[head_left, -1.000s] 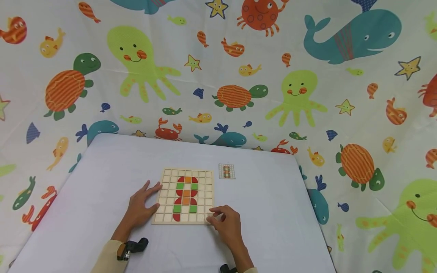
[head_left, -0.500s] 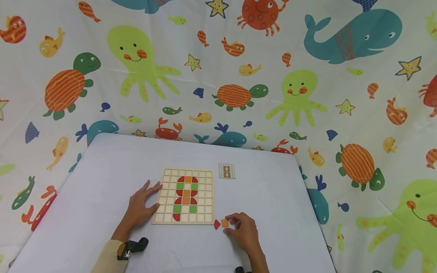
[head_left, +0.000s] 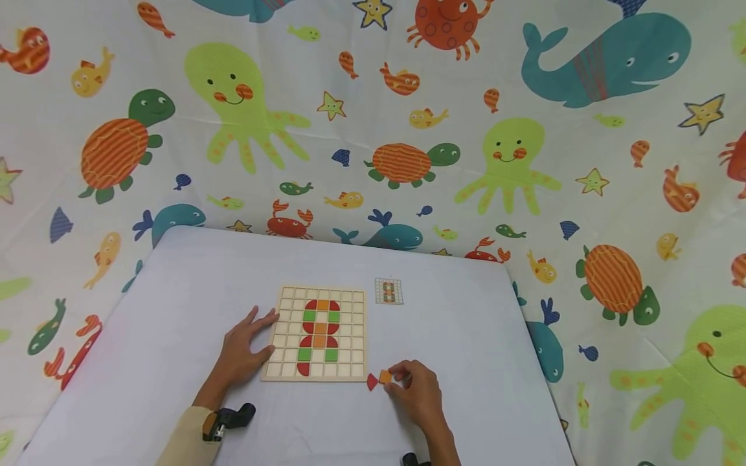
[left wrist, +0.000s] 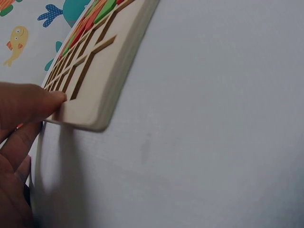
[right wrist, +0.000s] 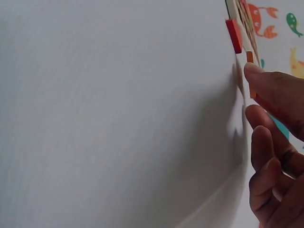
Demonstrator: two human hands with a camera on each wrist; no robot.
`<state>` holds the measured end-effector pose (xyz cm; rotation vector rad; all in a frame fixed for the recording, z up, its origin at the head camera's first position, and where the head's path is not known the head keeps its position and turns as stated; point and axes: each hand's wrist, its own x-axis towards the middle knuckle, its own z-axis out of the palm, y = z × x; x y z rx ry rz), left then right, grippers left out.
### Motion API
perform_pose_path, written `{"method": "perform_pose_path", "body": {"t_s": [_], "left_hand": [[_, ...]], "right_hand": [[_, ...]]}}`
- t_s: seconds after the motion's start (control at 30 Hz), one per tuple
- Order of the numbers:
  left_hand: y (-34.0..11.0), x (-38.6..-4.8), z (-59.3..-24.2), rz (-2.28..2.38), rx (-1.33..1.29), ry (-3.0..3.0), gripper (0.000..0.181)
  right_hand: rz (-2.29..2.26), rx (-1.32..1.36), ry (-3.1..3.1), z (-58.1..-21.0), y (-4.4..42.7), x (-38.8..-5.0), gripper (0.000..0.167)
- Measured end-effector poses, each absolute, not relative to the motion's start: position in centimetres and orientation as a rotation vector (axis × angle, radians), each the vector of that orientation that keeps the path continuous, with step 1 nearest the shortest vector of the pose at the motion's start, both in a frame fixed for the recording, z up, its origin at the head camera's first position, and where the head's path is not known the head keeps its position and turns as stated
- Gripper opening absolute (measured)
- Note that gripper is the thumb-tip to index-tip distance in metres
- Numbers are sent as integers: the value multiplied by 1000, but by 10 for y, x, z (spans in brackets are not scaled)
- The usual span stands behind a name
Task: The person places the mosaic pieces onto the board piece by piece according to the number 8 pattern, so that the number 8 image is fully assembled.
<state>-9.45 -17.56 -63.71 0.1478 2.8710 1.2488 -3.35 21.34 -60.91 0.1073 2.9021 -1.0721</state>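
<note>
A wooden grid board lies on the table, with red, green and orange tiles set in its middle columns. At its left edge rests my left hand, fingers spread; in the left wrist view the thumb touches the board's rim. Just off the front right corner, my right hand pinches an orange square tile. The right wrist view shows that orange tile edge-on by the thumb. Beside it lies a loose red tile with a curved side.
Behind the board's right side lies a small card printed with a coloured grid pattern. A white cloth covers the table. Behind it hangs a curtain with sea animals. A dark wrist camera sits on the left wrist.
My right hand has moved from the board's front right corner out to the right, uncovering the loose red and orange tiles. It now pinches the orange one. My left hand has stayed put.
</note>
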Motion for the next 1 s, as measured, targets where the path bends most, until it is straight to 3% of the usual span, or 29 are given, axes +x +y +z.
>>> {"method": "perform_pose_path", "body": {"t_s": [0.57,1.0], "left_hand": [[-176,-95,-638,1257,156,2865,68],[-177,-96,-639,1249,152,2867,68]], "right_hand": [[-1324,-1,2752,-599,152,-48,28],[-1226,-45,2833,-608,95,-52,25]]}}
